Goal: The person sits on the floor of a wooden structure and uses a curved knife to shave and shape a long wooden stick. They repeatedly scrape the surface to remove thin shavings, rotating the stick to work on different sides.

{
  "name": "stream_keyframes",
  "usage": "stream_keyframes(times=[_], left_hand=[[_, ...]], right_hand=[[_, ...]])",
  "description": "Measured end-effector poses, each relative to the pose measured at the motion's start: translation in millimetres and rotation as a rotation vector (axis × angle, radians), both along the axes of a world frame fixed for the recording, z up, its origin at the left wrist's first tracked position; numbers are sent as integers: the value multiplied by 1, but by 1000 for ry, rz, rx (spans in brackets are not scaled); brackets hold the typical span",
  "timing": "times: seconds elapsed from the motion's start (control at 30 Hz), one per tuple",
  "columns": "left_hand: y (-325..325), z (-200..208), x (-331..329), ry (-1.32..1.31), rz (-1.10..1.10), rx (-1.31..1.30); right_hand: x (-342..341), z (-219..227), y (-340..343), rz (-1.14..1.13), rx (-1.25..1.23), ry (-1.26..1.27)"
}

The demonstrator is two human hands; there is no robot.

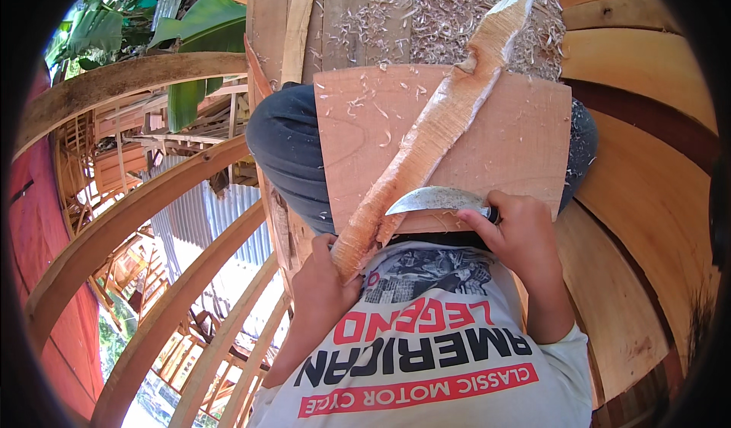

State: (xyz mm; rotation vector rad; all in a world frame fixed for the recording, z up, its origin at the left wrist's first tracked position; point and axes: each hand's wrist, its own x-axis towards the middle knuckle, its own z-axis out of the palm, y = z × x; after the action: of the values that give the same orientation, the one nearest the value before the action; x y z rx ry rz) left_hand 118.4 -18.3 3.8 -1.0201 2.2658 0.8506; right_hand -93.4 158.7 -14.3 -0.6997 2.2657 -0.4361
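Note:
A long, rough-carved piece of wood (434,135) lies slantwise over a flat wooden board (525,138) on my lap. Its pale pointed end is at the far right, and a knotty notch shows partway along it. My left hand (324,279) is closed round its near end, close to my shirt. In my right hand (524,228) is a curved knife (438,199), gripped by its dark handle, most of which the fingers hide. The blade points left, its tip over or against the near part of the carved wood; I cannot tell whether it touches.
Wood shavings (365,20) litter the plank floor ahead. My bent legs (285,150) flank the board. Curved wooden slats (145,241) form an open railing at left, with leaves and corrugated roofing beyond. Wide boards (632,169) wall the right side.

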Motion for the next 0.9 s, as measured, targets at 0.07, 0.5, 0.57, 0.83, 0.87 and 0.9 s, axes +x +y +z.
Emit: stream_keyframes(times=[0.07,0.5,0.57,0.83,0.87,0.9], left_hand=[[0,-5,4,-4,-68,147],[4,-32,23,196,-33,136],[5,-34,25,201,-35,136],[6,-40,24,190,-62,91],[6,-41,25,188,-70,85],[7,-42,26,188,-68,76]], right_hand=[[2,1,-1,14,-4,-5],[13,4,-11,86,158,117],[15,5,-12,95,187,158],[10,2,-13,153,189,344],[10,1,-12,165,191,364],[8,1,-13,187,188,386]])
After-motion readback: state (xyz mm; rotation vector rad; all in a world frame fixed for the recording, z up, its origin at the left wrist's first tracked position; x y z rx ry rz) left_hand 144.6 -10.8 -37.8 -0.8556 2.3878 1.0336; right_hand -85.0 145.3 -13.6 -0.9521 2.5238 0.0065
